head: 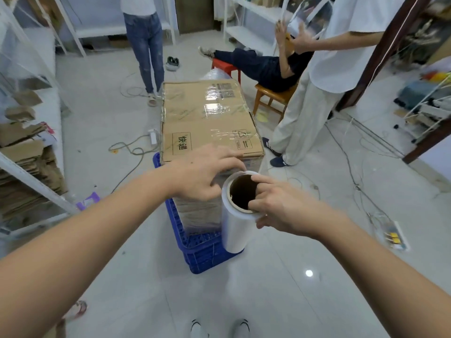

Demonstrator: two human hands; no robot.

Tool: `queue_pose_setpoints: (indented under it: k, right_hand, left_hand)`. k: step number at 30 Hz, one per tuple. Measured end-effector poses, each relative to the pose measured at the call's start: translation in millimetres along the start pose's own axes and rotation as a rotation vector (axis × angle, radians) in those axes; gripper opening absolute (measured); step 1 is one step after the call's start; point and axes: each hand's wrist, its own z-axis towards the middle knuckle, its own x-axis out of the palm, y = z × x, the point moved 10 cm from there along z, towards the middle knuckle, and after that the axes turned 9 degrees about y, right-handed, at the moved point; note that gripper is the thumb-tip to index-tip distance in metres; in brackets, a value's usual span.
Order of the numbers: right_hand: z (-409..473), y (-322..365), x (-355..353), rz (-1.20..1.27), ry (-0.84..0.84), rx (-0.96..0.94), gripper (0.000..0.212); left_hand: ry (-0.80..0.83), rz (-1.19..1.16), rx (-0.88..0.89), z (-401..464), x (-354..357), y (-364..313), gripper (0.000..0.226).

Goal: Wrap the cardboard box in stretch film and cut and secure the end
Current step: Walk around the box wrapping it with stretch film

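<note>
Cardboard box [207, 118]: film-wrapped, centre, atop blue crate [202, 250].
Film roll [238, 215]: upright at box's 5 o'clock corner.
Right hand [280, 206]: fingers hooked inside roll's core.
Left hand [202, 174]: fingers spread, seemingly resting on box.
Bystander [317, 81]: 2 o'clock.
Cables [131, 147]: floor, 9 o'clock.

A blue crate [195, 250] and loose cables [131, 148] lie on the tiled floor [280, 289].

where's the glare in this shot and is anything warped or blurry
Head view: glare patches sit on the film over the cardboard box top, and a bright lamp reflection on the floor tiles; wide-angle distortion bows the shelf posts and stretches both forearms at the edges; the left hand and right hand on the stretch film roll look fairly sharp, the far corners softer.
</note>
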Motion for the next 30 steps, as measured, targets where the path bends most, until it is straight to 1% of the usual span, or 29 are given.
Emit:
queue_pose_setpoints:
  k: [2, 4, 6, 9, 10, 12, 14, 15, 16, 18, 19, 20, 21, 23, 25, 27, 28, 30]
  right_hand:
    - [-1.2, -2.4, -0.3, 0.022, 0.009, 0.012, 0.027]
    - [-1.7, -5.1, 1.7, 0.02, 0.006, 0.016, 0.024]
    - [0.6, -5.7, 4.0, -0.007, 0.01, 0.031, 0.024]
    - [2.5, -4.4, 0.8, -0.08, 0.04, 0.094, 0.021]
    - [3.3, -1.5, -1.8, -0.104, 0.057, 0.123, 0.02]
    - [5.7, 4.3, -8.1, -0.121, 0.064, 0.224, 0.029]
    - [12.4, 6.7, -9.7, -0.075, 0.013, 0.353, 0.042]
    - [17.2, 6.3, -6.7, -0.053, -0.007, 0.409, 0.047]
    - [21.6, 4.8, -4.0, -0.037, -0.044, 0.449, 0.049]
    - [27.8, -1.8, 1.2, -0.054, -0.134, 0.463, 0.048]
    - [29.1, -4.9, 1.8, -0.063, -0.164, 0.461, 0.049]
    - [29.7, -8.1, 3.5, -0.061, -0.174, 0.462, 0.052]
    - [29.7, -9.9, 4.5, -0.061, -0.188, 0.452, 0.054]
    - [26.7, -7.7, 0.2, -0.083, -0.236, 0.425, 0.05]
    - [20.8, -6.3, -4.5, -0.112, -0.289, 0.427, 0.044]
    - [17.9, -5.1, -6.9, -0.106, -0.307, 0.45, 0.043]
    - [16.9, -4.5, -6.7, -0.108, -0.318, 0.461, 0.044]
    - [14.7, -4.0, -5.4, -0.124, -0.342, 0.47, 0.05]
  left_hand:
    - [0.063, 0.098, 0.043, -4.9, 18.9, -8.9, 0.062]
    - [0.112, 0.225, 0.045, -6.1, 35.1, -9.6, 0.064]
    - [0.101, 0.271, 0.033, -4.9, 39.1, -7.4, 0.06]
    - [0.048, 0.263, 0.029, -2.0, 35.3, -6.2, 0.051]
    - [0.037, 0.263, 0.021, -1.1, 35.4, -5.0, 0.052]
    - [0.016, 0.264, -0.007, -1.3, 35.4, -2.5, 0.058]
    - [0.006, 0.277, -0.045, 0.3, 36.8, -0.6, 0.068]
    - [0.002, 0.269, -0.057, 1.9, 36.5, -0.6, 0.069]
    - [-0.013, 0.23, -0.062, 2.8, 33.8, -1.2, 0.064]
    - [-0.073, 0.059, -0.068, 0.0, 20.9, 1.0, 0.052]
    - [-0.102, -0.046, -0.084, -3.9, 11.9, 6.1, 0.055]
    - [-0.125, -0.118, -0.112, -9.4, 2.3, 14.1, 0.063]
    - [-0.142, -0.134, -0.152, -15.6, -7.1, 25.1, 0.072]
    - [-0.136, -0.026, -0.269, -27.1, -15.8, 58.2, 0.083]
    - [-0.055, 0.051, -0.419, -38.9, -9.8, 98.3, 0.095]
    - [-0.014, -0.008, -0.497, -47.1, 4.0, 121.8, 0.107]
    - [-0.037, -0.053, -0.502, -47.8, 8.2, 125.3, 0.108]
    - [-0.11, -0.108, -0.512, -46.9, 9.8, 123.7, 0.101]
